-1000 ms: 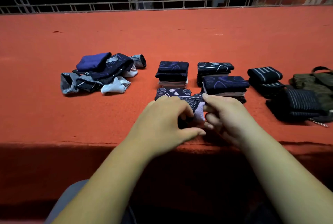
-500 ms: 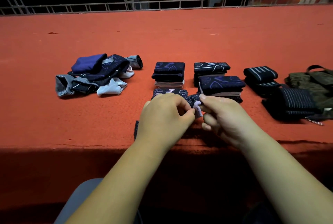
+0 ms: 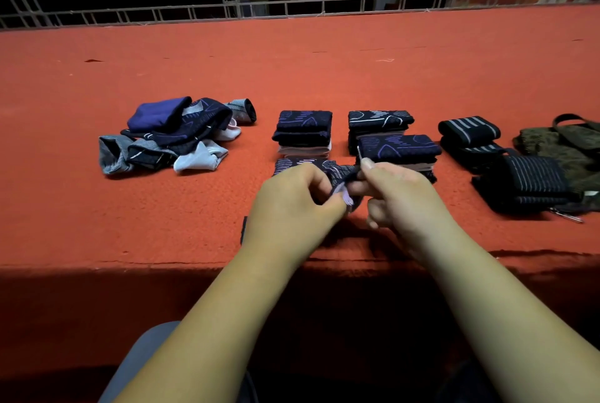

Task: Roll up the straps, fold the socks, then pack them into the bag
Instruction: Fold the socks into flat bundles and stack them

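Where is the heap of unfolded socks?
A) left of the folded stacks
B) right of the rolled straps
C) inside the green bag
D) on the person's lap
A: the loose sock heap lies left of the folded stacks, with the bag far off to the right.

I see my left hand (image 3: 292, 204) and right hand (image 3: 402, 204) close together near the front edge of the red table (image 3: 324, 71). Both pinch a dark patterned sock (image 3: 344, 175), its pale lilac end bunched between the fingers. Just behind it stand folded socks: a left stack (image 3: 303, 131), a far right stack (image 3: 378, 122) and a near right stack (image 3: 397, 147) overlapping it. Well to the left lies a loose pile of unfolded socks (image 3: 175, 136). On the right, a rolled striped strap (image 3: 467, 130) and a nearer strap roll (image 3: 526, 182) sit beside an olive bag (image 3: 565, 149). A metal railing (image 3: 227, 9) runs along the table's far side.
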### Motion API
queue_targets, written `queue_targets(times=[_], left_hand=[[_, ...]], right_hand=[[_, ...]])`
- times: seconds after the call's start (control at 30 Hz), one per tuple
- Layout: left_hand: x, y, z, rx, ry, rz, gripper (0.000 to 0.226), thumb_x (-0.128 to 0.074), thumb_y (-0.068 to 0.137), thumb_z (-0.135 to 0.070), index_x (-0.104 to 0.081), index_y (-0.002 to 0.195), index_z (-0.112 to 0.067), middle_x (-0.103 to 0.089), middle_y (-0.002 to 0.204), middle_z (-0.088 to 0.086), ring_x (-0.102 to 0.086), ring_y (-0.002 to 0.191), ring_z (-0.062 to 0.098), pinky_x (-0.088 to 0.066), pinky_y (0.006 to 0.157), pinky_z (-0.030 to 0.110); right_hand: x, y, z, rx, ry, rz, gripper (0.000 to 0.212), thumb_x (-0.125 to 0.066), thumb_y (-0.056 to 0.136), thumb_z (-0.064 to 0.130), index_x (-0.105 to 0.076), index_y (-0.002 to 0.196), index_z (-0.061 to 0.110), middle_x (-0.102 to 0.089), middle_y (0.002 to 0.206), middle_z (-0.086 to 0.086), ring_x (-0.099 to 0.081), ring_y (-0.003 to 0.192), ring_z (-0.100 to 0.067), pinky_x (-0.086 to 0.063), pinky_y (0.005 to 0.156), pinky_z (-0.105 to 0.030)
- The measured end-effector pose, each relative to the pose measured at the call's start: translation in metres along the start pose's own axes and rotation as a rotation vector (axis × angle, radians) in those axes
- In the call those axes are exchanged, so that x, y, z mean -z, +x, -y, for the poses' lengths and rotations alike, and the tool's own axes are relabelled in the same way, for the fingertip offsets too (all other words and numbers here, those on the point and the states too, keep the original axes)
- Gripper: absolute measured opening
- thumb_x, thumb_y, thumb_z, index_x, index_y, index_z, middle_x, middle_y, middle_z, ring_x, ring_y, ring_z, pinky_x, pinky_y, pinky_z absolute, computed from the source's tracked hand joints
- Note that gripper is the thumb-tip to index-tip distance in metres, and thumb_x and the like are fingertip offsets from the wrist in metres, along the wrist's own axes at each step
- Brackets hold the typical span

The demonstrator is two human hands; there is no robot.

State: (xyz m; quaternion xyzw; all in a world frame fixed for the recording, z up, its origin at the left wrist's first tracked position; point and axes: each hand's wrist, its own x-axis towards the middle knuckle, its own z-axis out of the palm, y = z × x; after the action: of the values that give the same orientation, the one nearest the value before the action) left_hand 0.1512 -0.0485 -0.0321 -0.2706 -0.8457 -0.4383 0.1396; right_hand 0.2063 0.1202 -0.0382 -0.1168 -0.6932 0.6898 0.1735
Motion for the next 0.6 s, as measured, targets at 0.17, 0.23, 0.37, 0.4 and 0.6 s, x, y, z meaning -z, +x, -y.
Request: queue_targets(times=[0.17,0.23,0.37,0.4,0.6], left_hand=[[0.015,0.006,0.007,0.112,-0.189,-0.035,0.026,-0.081,0.084,-0.031,-0.059,0.075,-0.019,-0.056,0.064,-0.014,-0.046,0.06,0.004,-0.04,0.059,0.023],[0.019,0.009,0.011,0.151,-0.297,-0.02,0.026,-0.08,0.085,-0.029,-0.059,0.076,-0.017,-0.058,0.066,-0.011,-0.047,0.062,0.009,-0.042,0.061,0.029],[0.03,0.012,0.011,0.2,-0.464,-0.003,0.025,-0.08,0.09,-0.021,-0.061,0.076,-0.013,-0.062,0.066,0.005,-0.047,0.058,0.011,-0.039,0.056,0.025],[0.033,0.013,0.01,0.202,-0.475,-0.002,0.023,-0.079,0.091,-0.018,-0.062,0.077,-0.01,-0.062,0.065,0.006,-0.047,0.056,0.01,-0.039,0.054,0.022],[0.046,0.01,0.003,0.191,-0.516,0.038,0.024,-0.077,0.094,-0.018,-0.063,0.081,-0.003,-0.06,0.061,0.006,-0.049,0.056,0.012,-0.038,0.052,0.019]], right_hand=[[0.011,0.009,-0.005,0.04,-0.169,-0.186,0.009,-0.061,0.102,0.026,-0.068,0.099,0.021,-0.079,0.084,0.0,-0.045,0.052,-0.019,-0.043,0.056,-0.034],[0.006,0.009,-0.009,-0.053,-0.155,-0.081,0.012,-0.062,0.101,0.022,-0.072,0.107,0.025,-0.078,0.091,0.001,-0.055,0.057,-0.017,-0.05,0.057,-0.036],[-0.007,0.004,-0.01,-0.169,0.082,0.094,0.019,-0.059,0.105,0.016,-0.076,0.114,0.015,-0.08,0.103,-0.007,-0.067,0.069,-0.019,-0.055,0.066,-0.036],[-0.008,0.003,-0.008,-0.168,0.146,0.109,0.019,-0.06,0.105,0.017,-0.074,0.116,0.012,-0.08,0.103,-0.008,-0.068,0.071,-0.02,-0.055,0.067,-0.036],[-0.008,-0.012,0.004,-0.091,0.172,0.135,0.009,-0.067,0.101,0.022,-0.072,0.101,0.015,-0.076,0.094,-0.005,-0.07,0.076,-0.021,-0.053,0.071,-0.034]])
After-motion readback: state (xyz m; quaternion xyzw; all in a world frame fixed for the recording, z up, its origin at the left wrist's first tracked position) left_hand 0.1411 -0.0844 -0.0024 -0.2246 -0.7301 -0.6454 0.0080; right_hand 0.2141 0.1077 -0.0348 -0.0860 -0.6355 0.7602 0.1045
